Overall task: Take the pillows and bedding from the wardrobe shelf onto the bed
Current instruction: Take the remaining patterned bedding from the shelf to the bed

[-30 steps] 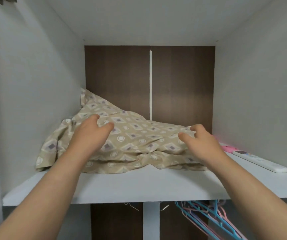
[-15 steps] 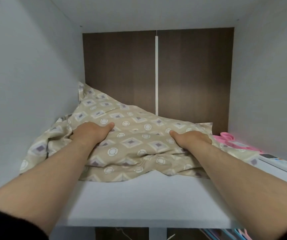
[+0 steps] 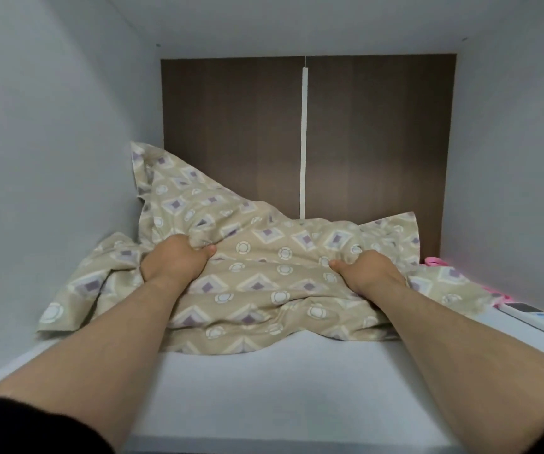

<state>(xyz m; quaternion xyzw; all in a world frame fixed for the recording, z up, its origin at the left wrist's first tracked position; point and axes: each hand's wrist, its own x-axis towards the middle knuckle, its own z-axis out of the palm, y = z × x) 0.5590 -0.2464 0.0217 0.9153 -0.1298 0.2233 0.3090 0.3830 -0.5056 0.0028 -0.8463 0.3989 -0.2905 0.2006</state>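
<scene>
A beige pillow (image 3: 264, 270) with a pattern of diamonds and circles lies on the white wardrobe shelf (image 3: 280, 388), its far left corner leaning up against the left wall. My left hand (image 3: 174, 262) grips a bunch of its fabric on the left side, fingers curled in. My right hand (image 3: 367, 268) grips the fabric on the right side, with the cloth puckered around it. Both forearms reach in over the shelf's front part. No bed is in view.
A white remote control (image 3: 539, 322) lies at the shelf's right edge, with a pink item (image 3: 436, 262) behind it, partly under the pillow's corner. White side walls close in left and right. A dark brown back panel (image 3: 379, 132) stands behind the pillow.
My hands went from resting on top of the pillow to bunching its fabric in both fists. The pillow's cloth has gathered and risen around my hands, and my view has moved closer into the shelf.
</scene>
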